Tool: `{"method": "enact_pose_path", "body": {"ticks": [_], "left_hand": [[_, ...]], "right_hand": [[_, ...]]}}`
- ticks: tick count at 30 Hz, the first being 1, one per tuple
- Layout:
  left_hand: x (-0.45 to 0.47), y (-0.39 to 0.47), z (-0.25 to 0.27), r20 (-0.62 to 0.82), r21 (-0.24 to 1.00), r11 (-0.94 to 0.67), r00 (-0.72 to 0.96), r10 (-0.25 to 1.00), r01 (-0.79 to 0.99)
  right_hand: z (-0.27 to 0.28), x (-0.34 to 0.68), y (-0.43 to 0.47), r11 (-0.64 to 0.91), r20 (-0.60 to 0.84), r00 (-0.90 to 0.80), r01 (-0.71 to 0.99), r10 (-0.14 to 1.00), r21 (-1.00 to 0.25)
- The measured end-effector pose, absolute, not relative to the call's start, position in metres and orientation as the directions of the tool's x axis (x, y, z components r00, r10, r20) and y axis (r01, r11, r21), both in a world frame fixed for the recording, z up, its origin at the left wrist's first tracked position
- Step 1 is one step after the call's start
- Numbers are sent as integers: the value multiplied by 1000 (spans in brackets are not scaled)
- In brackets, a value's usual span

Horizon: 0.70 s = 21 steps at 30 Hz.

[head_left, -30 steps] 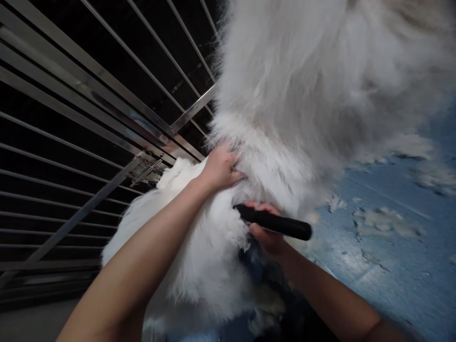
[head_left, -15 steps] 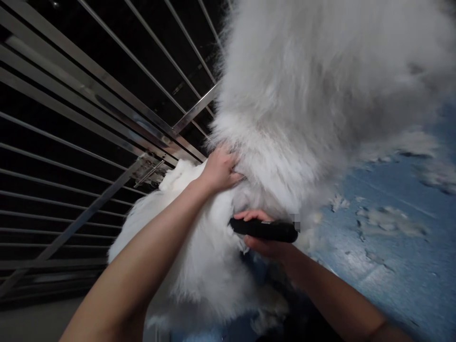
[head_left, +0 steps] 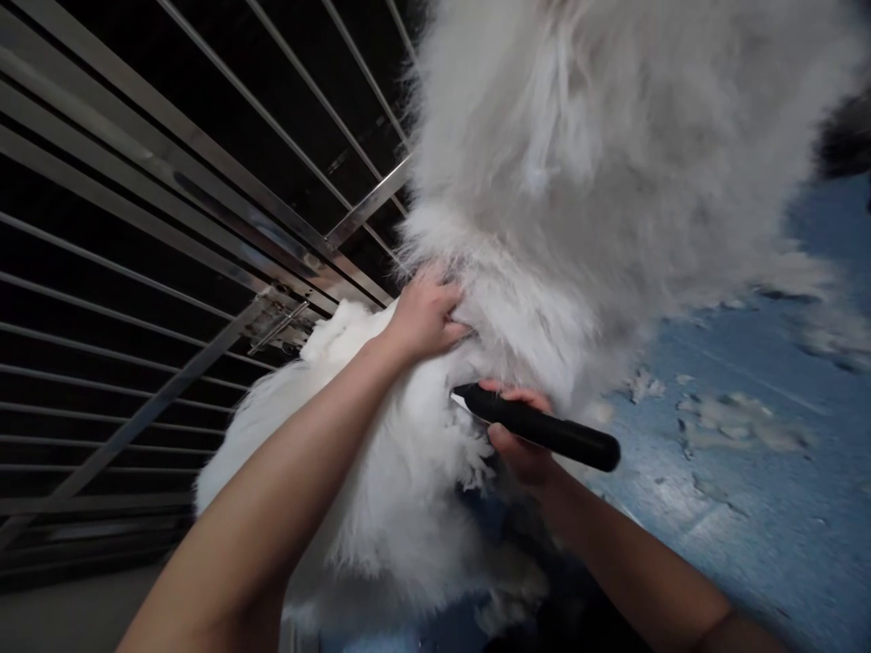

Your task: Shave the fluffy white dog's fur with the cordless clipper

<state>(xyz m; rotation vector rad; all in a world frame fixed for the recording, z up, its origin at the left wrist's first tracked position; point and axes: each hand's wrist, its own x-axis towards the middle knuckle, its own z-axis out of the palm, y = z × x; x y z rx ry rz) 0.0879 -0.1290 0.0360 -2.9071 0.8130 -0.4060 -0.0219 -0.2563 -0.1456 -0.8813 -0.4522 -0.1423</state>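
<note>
A large animal with thick white fur (head_left: 612, 163) fills the upper middle and right; its head cannot be made out. My left hand (head_left: 430, 313) presses into the coat, its fingertips partly sunk in fur and curled on it. Just below and to the right, my right hand (head_left: 523, 453) is wrapped round a black hair clipper (head_left: 554, 431). The clipper's head points left and touches the fur beside a shorter-looking patch. A thick mass of loose-looking white fur (head_left: 408, 472) hangs to the left of the clipper and below my left hand.
Metal cage bars (head_left: 136, 290) with a latch (head_left: 278, 328) stand close on the left, against the fur. On the right is a blue surface (head_left: 735, 363) with scattered clumps of cut fur (head_left: 745, 422).
The clipper has turned and shifted slightly right, its rear end now lower and its tip in view. My left hand stays nearly in place. The animal's upper fur has shifted a little.
</note>
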Motion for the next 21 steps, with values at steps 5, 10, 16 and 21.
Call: {"method": "enact_pose_path", "body": {"ticks": [5,10,16,21], "left_hand": [[88,-128,35,237,-153,-856,822,-518,-494],[90,-126,35,249,-138,-850,813,-526,-508],[90,-121,35,250,-118,-845,807,-534,-522],[92,-121,36,277,-131,-834,788,-550,-536]], "right_hand": [[-144,-18,-262,529,564,799,394,207,-752],[-150,-12,-272,558,522,845,378,118,-739],[-162,-11,-264,453,637,759,523,138,-722],[-162,-12,-274,460,580,808,480,98,-747]]}}
